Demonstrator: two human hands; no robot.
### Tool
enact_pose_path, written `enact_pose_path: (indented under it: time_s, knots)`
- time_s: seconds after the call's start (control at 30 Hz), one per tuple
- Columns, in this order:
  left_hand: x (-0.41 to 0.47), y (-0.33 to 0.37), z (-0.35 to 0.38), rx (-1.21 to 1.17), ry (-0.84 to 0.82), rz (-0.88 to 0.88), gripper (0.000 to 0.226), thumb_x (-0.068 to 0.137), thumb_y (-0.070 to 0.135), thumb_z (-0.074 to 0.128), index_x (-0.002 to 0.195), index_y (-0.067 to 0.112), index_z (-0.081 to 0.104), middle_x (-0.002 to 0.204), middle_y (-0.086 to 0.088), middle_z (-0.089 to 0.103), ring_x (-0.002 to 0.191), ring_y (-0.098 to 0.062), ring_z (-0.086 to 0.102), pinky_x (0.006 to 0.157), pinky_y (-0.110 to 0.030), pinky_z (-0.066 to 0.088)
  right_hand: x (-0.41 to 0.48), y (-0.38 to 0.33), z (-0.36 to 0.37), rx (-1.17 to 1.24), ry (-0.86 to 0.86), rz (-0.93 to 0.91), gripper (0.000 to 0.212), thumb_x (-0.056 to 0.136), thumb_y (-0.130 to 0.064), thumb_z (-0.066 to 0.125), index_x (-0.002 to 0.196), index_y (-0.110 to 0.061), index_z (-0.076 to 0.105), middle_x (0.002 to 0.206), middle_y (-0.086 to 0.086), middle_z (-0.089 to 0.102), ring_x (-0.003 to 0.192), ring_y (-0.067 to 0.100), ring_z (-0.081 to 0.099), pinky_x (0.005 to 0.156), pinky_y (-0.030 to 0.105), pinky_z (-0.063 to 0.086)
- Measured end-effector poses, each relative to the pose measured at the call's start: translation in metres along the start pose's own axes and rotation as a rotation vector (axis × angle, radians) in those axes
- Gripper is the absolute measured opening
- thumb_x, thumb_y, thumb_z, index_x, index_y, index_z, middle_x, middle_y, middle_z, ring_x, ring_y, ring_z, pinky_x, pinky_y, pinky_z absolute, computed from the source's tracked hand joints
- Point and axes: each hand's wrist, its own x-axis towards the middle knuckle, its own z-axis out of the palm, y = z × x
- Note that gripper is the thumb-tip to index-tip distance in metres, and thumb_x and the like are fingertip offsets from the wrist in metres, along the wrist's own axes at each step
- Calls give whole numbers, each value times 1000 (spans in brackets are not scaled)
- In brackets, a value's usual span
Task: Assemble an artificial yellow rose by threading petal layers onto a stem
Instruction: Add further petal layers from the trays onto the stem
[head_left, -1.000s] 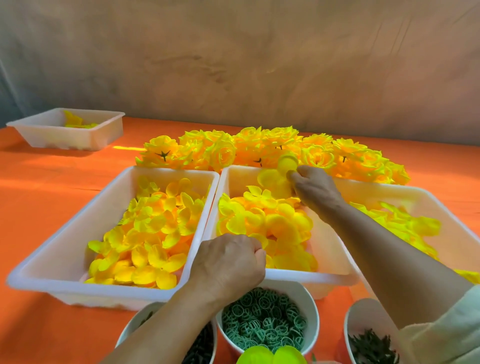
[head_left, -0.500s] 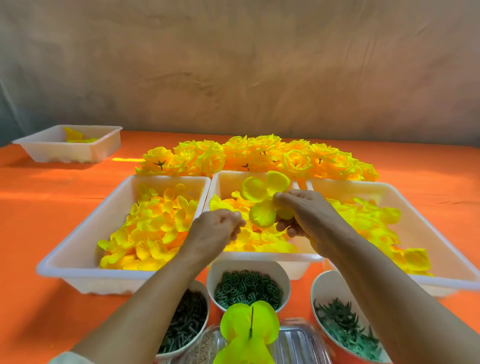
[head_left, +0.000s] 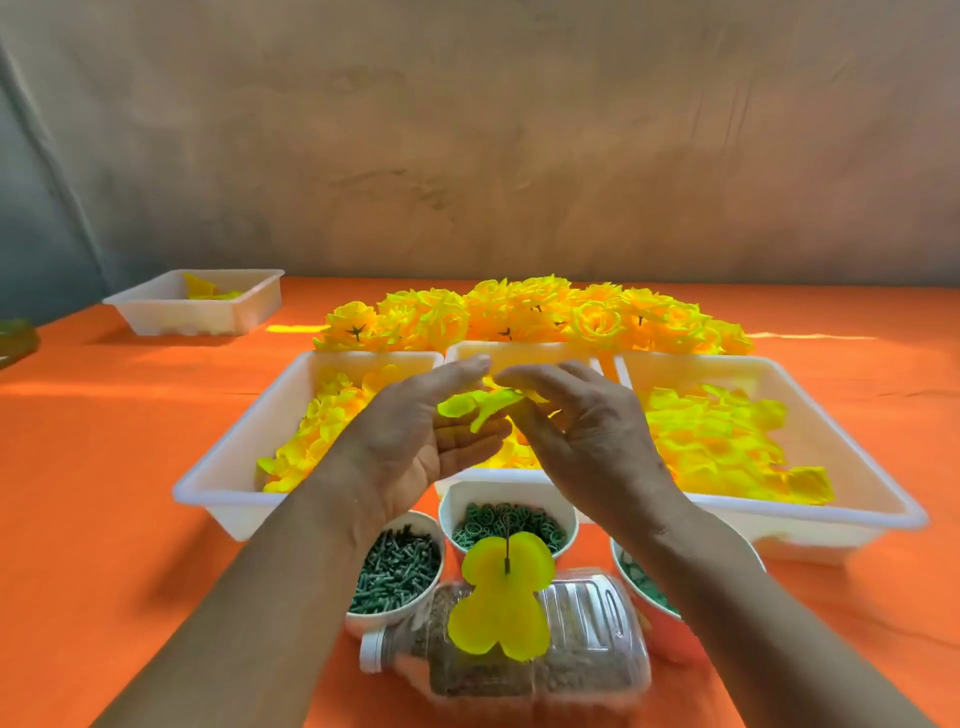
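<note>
At the centre of the frame the left hand (head_left: 415, 447) and right hand (head_left: 592, 436) face each other above the middle tray (head_left: 540, 351), with a yellow-green petal layer (head_left: 483, 405) between them. The left fingers (head_left: 457, 371) are straight, and the layer lies against them. The right fingers (head_left: 540, 374) arch loosely over its other end; blur hides whether they pinch it. At lower centre a stem (head_left: 506, 551) pokes up through another petal piece (head_left: 501, 608), above a bottle (head_left: 587, 639) lying on the orange counter (head_left: 104, 519).

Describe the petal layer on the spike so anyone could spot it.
Find the clear plastic bottle lying sideways at the orange table's near edge. Over it, a flat yellow-green petal layer sits skewered on a thin pin, outside the white trays.
</note>
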Motion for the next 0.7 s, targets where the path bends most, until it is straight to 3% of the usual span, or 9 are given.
enact_pose_path:
  time_s: [0.07, 0.17, 0.23, 0.3, 0.4, 0.5, 0.57, 0.7]
  knots:
    - [-6, -2, 4, 2, 24, 57, 22, 83, 17, 70, 103, 11, 62, 79, -7, 72, 65, -16, 71, 59, -28, 59, -6, -7, -3, -18, -26, -10, 24, 90, -19, 66, 113, -26, 71, 100, -1, 66, 74, 12, 63, 69, 25, 53]
    - [-14, -5, 4, 31, 59, 95, 23, 87, 4, 64, 108, 12, 60, 80, -6, 72, 63, -15, 69, 62, -28, 59, -15, -13, -11, 96, -106, 59, 35, 87, -17, 67, 119, -33, 65, 111, -7, 64, 87, 9, 64, 73, 16, 53]
    - [-19, -5, 2, 22, 61, 118, 25, 88, 2, 63, 110, 13, 60, 85, -6, 72, 60, -13, 69, 55, -24, 57, -19, -17, -18, 271, -168, 150, 45, 79, -16, 60, 119, -38, 61, 115, -17, 63, 93, 3, 63, 74, 12, 50]
    - [-26, -5, 2, 3, 47, 141, 28, 87, 0, 62, 112, 13, 59, 86, -7, 71, 59, -14, 69, 52, -22, 55, -21, -20, -22, 485, -176, 277, 46, 73, -17, 54, 114, -37, 60, 110, -21, 65, 93, 2, 65, 76, 17, 53]
    - [-35, -6, 2, 13, 9, 174, 35, 86, -2, 63, 117, 12, 60, 80, -7, 72, 59, -17, 68, 52, -24, 55, -20, -24, -25, 691, -134, 487, 21, 88, -26, 63, 109, -32, 62, 107, -3, 67, 88, 9, 67, 72, 29, 58]
    - [-43, -10, 4, 79, -23, 216, 39, 83, 0, 67, 119, 15, 61, 81, -6, 73, 62, -17, 69, 53, -24, 55, -24, -28, -24, 751, -125, 564, 23, 89, -37, 66, 110, -28, 63, 88, -8, 68, 72, 0, 66, 63, 29, 59]
    - [-46, -12, 5, 109, -22, 242, 43, 81, 1, 70, 119, 18, 61, 88, -9, 74, 68, -19, 71, 56, -25, 56, -28, -29, -25, 818, -124, 574, 31, 86, -29, 70, 115, -24, 60, 78, -9, 70, 70, 5, 69, 58, 25, 55]
    - [-52, -18, 4, 163, -30, 270, 54, 66, 15, 77, 117, 27, 64, 100, -11, 73, 78, -26, 74, 62, -32, 58, -31, -30, -24, 924, -124, 630, 36, 84, -17, 73, 117, -23, 58, 84, 6, 67, 71, 15, 71, 55, 26, 54]
